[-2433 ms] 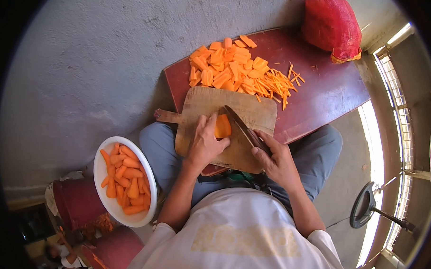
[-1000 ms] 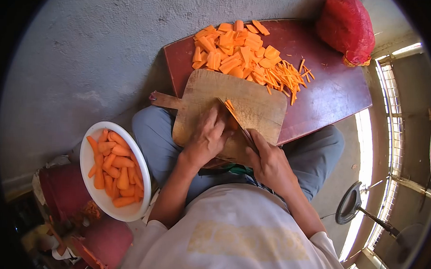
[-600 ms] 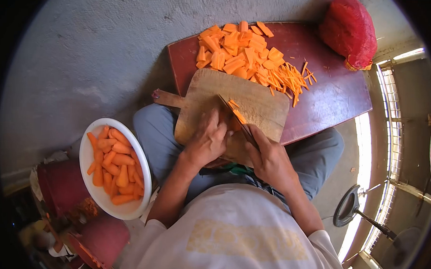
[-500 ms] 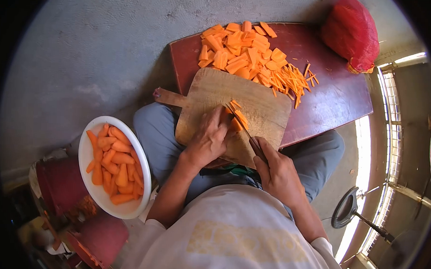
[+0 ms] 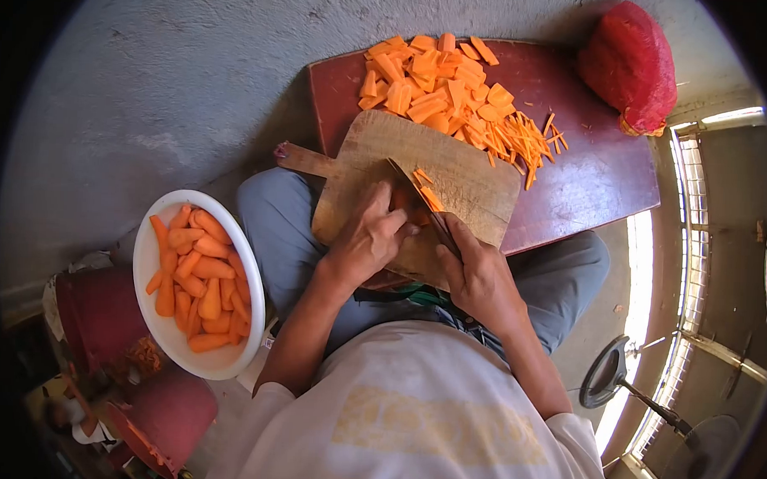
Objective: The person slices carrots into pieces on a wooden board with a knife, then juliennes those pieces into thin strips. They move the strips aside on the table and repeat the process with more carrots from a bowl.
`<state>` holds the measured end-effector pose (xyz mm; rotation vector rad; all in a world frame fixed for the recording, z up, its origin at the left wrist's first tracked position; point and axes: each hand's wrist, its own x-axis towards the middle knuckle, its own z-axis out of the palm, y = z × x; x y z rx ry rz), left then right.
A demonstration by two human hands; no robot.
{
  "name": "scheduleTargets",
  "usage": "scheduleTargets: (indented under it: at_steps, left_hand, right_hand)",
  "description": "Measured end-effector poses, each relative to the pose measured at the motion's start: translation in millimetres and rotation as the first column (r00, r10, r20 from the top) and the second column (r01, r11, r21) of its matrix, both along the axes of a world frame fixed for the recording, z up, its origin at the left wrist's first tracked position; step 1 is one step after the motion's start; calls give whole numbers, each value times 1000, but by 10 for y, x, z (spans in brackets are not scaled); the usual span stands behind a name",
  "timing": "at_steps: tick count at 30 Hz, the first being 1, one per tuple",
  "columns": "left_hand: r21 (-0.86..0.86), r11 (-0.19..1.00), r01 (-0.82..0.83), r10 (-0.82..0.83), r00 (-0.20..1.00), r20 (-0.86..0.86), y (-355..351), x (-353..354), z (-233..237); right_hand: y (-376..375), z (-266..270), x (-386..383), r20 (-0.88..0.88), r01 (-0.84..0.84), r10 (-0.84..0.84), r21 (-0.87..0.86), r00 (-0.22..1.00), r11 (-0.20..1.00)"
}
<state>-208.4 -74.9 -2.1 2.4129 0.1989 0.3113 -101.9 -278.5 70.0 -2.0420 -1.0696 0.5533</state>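
Note:
A wooden cutting board (image 5: 478, 188) lies across the lap and the edge of a red table. My right hand (image 5: 477, 272) is wrapped round the handle of a knife (image 5: 412, 183), whose blade points up and left over the board. Cut orange carrot strips (image 5: 430, 195) lie along the blade's right side. On the left of the blade, my left hand (image 5: 371, 235) has its fingers bent down on a carrot piece that is mostly hidden. Beyond the board is a pile of carrot slices (image 5: 431, 76), with thin sticks (image 5: 526, 143) at its right.
A white basin (image 5: 145, 303) of peeled carrots (image 5: 209, 267) stands at the left. The red table (image 5: 605, 175) bears a red mesh sack (image 5: 630, 62). Red buckets (image 5: 170, 414) and a person (image 5: 86, 423) are at the lower left, a fan (image 5: 705, 453) at the lower right.
The blade's tip has swung a little up and left, and its edge now sits lower against the carrot. My left hand has shifted slightly; the whole view has moved a little.

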Motion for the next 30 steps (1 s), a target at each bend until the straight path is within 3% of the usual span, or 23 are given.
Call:
scheduleTargets:
  at_steps: [3, 6, 9, 11, 15, 18, 21, 24, 26, 30]
  left_hand:
    - [-55, 998, 5, 3, 988, 154, 5, 26, 22]
    - [-85, 996, -39, 59, 969, 240, -41, 48, 23]
    - [-133, 991, -25, 31, 999, 42, 7, 9, 8]
    - [-71, 998, 3, 3, 997, 72, 26, -18, -67]
    - [-18, 1000, 19, -15, 978, 210, 35, 13, -36]
    - [-58, 998, -26, 30, 996, 84, 7, -15, -63]
    - [19, 1000, -13, 12, 998, 68, 28, -39, 16]
    - [18, 1000, -14, 10, 980, 197, 33, -7, -87]
    - [-21, 1000, -9, 12, 985, 170, 27, -13, -85]
    - [0, 1000, 27, -27, 975, 222, 77, -13, -91]
  right_hand:
    - [-128, 215, -34, -118, 32, -34, -23, 992, 999]
    - [-192, 166, -95, -78, 26, -31, -70, 996, 997]
    - [-39, 66, -67, -36, 15, -17, -68, 999, 998]
    - [55, 70, -40, 40, -10, 10, -1, 999, 1000]
    - [-122, 171, -76, -9, 0, 0, -18, 1000, 1000]
    - [-40, 78, -80, -58, 30, -34, -66, 998, 997]
    - [36, 168, -23, -82, 24, -28, -58, 996, 998]
    - [-54, 119, -95, -19, 1, -2, -18, 1000, 1000]
    - [-30, 115, -106, -19, 1, -3, -94, 1000, 996]
    - [139, 39, -60, 35, -26, 26, -19, 999, 999]
